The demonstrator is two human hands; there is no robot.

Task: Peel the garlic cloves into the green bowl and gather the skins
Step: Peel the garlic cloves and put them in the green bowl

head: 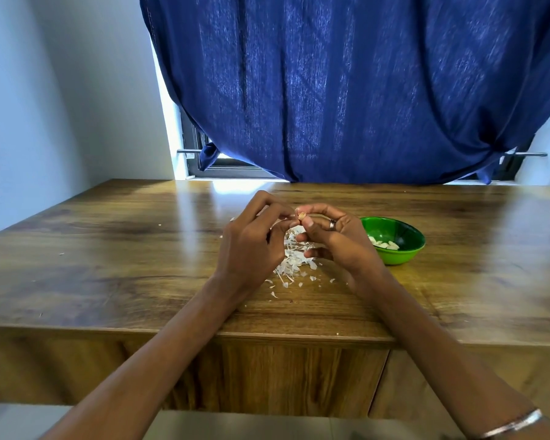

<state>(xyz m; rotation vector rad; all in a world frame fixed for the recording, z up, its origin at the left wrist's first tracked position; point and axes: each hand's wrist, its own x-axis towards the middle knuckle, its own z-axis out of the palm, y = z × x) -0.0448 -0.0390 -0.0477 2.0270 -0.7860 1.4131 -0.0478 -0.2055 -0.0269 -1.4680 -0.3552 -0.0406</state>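
To peel well, the left hand (251, 241) should pinch only the thin skin and pull gently while the right hand (337, 238), fingers curled tight on the garlic clove (301, 215), holds it above the skins (294, 260), near the green bowl (408, 254).

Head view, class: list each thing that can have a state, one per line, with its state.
Garlic clove: pinched between both hands, partly peeled.
Left hand: fingers curled, pinching the clove.
Right hand: fingers curled round the clove.
Green bowl: upright, holding peeled cloves.
Skins: loosely piled on the table.
Curtain: drawn.
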